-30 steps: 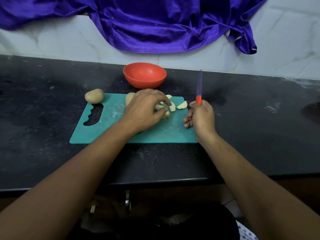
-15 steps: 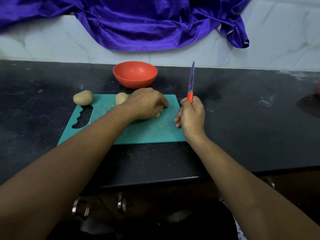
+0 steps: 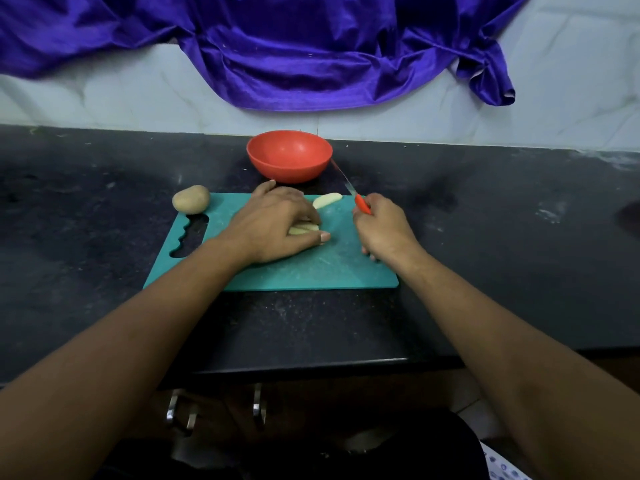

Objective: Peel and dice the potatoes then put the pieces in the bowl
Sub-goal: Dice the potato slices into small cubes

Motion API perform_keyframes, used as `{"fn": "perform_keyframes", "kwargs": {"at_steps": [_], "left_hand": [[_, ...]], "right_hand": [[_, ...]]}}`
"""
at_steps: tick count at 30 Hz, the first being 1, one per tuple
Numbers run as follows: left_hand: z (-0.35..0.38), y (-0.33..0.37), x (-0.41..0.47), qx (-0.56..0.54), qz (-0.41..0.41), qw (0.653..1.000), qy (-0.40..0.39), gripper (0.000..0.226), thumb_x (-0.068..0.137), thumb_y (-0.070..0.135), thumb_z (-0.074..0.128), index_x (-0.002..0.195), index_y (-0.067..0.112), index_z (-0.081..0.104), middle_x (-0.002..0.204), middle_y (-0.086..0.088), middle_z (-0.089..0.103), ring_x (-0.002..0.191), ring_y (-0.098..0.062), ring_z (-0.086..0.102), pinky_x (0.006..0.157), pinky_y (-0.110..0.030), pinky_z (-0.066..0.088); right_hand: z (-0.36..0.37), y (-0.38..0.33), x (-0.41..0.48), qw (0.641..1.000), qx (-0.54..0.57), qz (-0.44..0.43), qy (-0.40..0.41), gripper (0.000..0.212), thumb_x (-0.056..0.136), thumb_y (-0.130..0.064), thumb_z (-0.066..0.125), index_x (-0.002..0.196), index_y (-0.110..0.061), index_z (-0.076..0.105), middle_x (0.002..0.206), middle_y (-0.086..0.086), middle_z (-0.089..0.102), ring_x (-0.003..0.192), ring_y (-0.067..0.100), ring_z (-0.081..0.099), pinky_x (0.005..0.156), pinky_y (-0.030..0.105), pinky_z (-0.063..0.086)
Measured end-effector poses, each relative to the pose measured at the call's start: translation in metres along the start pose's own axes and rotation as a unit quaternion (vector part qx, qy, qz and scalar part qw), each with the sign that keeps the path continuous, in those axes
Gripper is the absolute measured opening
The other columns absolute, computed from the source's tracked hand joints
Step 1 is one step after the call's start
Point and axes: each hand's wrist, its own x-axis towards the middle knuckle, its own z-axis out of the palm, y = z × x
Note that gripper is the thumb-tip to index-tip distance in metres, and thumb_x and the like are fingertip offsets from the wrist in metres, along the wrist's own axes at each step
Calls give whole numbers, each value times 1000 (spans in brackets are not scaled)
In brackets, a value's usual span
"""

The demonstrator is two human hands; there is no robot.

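Note:
On the teal cutting board my left hand lies over a peeled potato piece, its fingers and thumb holding the piece down. Another peeled slice lies apart near the board's far edge. My right hand grips the orange handle of a knife, whose thin blade tilts up and to the left toward the bowl. The orange bowl stands just behind the board and looks empty. A whole unpeeled potato sits at the board's far left corner.
The board rests on a dark stone counter that ends in a front edge below my arms. A purple cloth hangs over the white wall behind. Metal drawer handles show under the counter.
My left hand has drawn a potato piece toward the board's middle and uncovered a slice at the far edge. The knife blade has tilted from upright to leaning left.

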Motion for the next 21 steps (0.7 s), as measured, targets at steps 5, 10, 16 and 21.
{"fn": "perform_keyframes", "kwargs": {"at_steps": [5,10,16,21], "left_hand": [[-11,15,26,-11,19,1000,-15,60,94,59,45,134,20,66,142,0,62,131,-21,56,108,-43,42],[-6,15,51,52,-10,986,-157,75,96,67,34,148,16,51,155,-3,49,137,-27,50,111,-46,41],[-13,7,30,38,17,993,-115,70,90,71,24,118,26,68,119,5,69,103,-23,64,89,-45,50],[-17,10,38,-20,-8,998,-60,44,99,47,49,131,22,65,132,4,63,120,-18,58,98,-43,48]], "right_hand": [[6,11,-5,961,270,42,44,15,103,-21,52,103,-9,60,63,0,53,47,13,50,37,25,35],[6,15,-11,942,328,38,54,22,104,-19,52,109,1,56,60,-1,51,44,13,47,37,25,32],[6,15,-12,947,315,20,56,18,104,-19,52,107,-2,59,60,-2,52,44,11,48,38,24,34],[6,14,-14,948,313,14,58,21,103,-19,53,109,1,58,61,-1,52,45,12,48,38,24,35]]}}
